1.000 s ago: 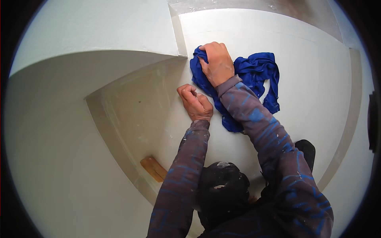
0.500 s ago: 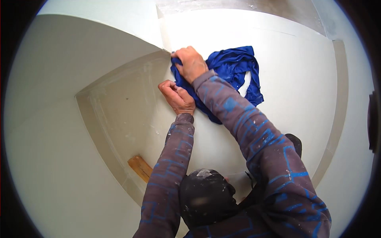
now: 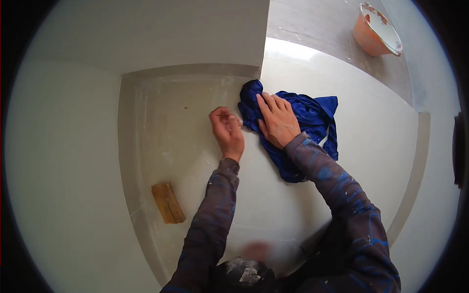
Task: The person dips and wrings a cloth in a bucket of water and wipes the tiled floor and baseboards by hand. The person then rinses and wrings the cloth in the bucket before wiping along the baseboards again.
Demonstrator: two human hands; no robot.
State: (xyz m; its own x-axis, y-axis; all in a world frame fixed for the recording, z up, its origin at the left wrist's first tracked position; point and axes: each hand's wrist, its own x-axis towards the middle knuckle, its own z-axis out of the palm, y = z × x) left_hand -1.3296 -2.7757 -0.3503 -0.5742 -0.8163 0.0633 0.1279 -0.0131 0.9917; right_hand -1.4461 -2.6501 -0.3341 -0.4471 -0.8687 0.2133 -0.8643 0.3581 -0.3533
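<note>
A bunched blue cloth (image 3: 312,115) lies on the pale floor beside the wall corner. My right hand (image 3: 281,119) presses down on it, the fingers stretched over the folds and the thumb apart, with fabric gathered between them. Just left of the cloth, my left hand (image 3: 228,133) is closed, fingers curled in toward the thumb. A small whitish spot shows at its fingertips, too small to name. Both dark sleeves carry blue lines and pale specks.
A block of wood (image 3: 168,203) lies on the floor at the left, near the skirting (image 3: 128,161). At the upper right, a stained orange basin (image 3: 370,36) stands on grey floor. The wall corner (image 3: 261,73) juts in close to the cloth.
The view has shifted, bringing the basin and the whole wood block into sight. My right hand has gone from a bent grip near the corner to lying flatter on the cloth. My left hand stays curled.
</note>
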